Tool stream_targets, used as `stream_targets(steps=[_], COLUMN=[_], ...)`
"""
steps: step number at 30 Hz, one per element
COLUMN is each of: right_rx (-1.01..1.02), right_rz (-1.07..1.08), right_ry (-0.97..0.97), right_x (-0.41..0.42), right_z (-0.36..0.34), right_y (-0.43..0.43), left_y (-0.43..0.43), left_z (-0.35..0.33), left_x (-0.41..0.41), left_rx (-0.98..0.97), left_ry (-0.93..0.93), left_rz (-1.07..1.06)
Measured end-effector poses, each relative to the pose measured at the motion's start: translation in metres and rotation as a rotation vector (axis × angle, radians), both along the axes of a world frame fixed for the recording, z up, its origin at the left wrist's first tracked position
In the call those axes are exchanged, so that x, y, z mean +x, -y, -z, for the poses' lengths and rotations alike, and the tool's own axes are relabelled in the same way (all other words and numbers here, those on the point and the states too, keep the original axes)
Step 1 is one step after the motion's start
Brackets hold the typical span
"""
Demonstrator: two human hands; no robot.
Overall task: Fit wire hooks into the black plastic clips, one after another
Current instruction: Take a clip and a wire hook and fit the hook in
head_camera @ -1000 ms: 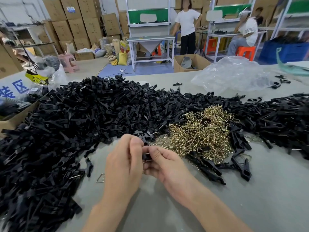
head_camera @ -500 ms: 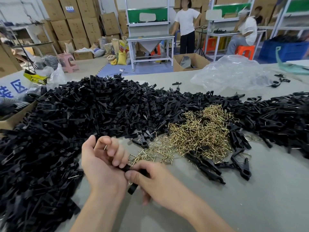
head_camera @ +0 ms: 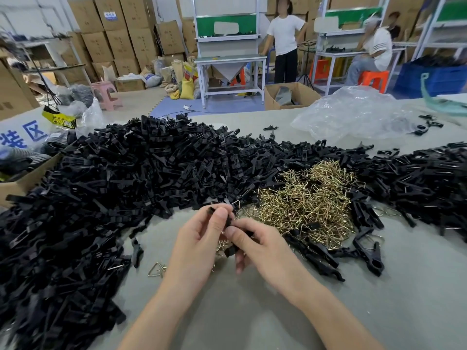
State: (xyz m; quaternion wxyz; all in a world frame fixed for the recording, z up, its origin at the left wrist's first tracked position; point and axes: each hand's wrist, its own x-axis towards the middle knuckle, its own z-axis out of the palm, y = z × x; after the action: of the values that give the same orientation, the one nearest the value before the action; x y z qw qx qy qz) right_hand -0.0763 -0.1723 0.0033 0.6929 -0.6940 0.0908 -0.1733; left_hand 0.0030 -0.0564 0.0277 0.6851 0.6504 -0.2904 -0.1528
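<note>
- Head view: both hands meet just above the grey table [head_camera: 379,299], near its front middle, and hold one black clip [head_camera: 230,250] between them.
- Left hand [head_camera: 199,243]: thumb and curled fingers pinch the upper end of the clip. The palm faces right.
- Right hand [head_camera: 262,248]: thumb and forefinger grasp the clip lower down. The other fingers are curled beneath it, and the clip's lower end shows below the thumb.
- Wire loop [head_camera: 237,203]: a silver-coloured bend stands just above the left fingertips. It cannot be told whether it is seated in the held clip or lies in the heap behind.
- Pile of wire hooks [head_camera: 308,203]: brass-coloured and tangled, lying on the table just beyond and to the right of the hands. A few strands show in the gap between the hands; whether these are held cannot be told.
- Heap of black clips [head_camera: 126,185]: a large, deep heap filling the left side of the table and curving behind the hook pile to the right edge.
- Fitted clips [head_camera: 366,251]: several clips carrying wire lie flat on the table just right of the hook pile.
- Loose hook [head_camera: 155,269]: a single triangular wire lies on bare table left of the left wrist, beside the heap's edge.
- Plastic bag [head_camera: 353,114]: clear and crumpled, on the far right of the table, well apart from the hands.
- Cardboard box [head_camera: 22,183]: at the left table edge, touching the heap.
</note>
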Motion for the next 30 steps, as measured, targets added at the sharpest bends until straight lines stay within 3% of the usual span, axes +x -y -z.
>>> stream_targets(steps=[5,12,18,23,30], right_rx=[0.007,0.098,-0.043,0.035,0.002], right_rz=[0.046,0.079,0.108,0.141,0.166], right_ry=[-0.01,0.018,-0.047,0.024,0.036], right_x=[0.0,-0.003,-0.003,-0.003,-0.004], right_z=[0.002,-0.003,-0.002,-0.002,-0.005], right_y=[0.006,0.017,0.016,0.018,0.019], left_y=[-0.003,-0.002,-0.007,-0.006,-0.004], left_z=[0.0,0.008,0.01,0.018,0.013], left_x=[0.007,0.009,0.009,0.01,0.007], left_rx=[-0.084,-0.032,0.143,0.345,0.145], left_ry=[-0.061,-0.105,0.233,0.353,0.227], left_rz=[-0.153,-0.017,-0.129,-0.045,-0.156])
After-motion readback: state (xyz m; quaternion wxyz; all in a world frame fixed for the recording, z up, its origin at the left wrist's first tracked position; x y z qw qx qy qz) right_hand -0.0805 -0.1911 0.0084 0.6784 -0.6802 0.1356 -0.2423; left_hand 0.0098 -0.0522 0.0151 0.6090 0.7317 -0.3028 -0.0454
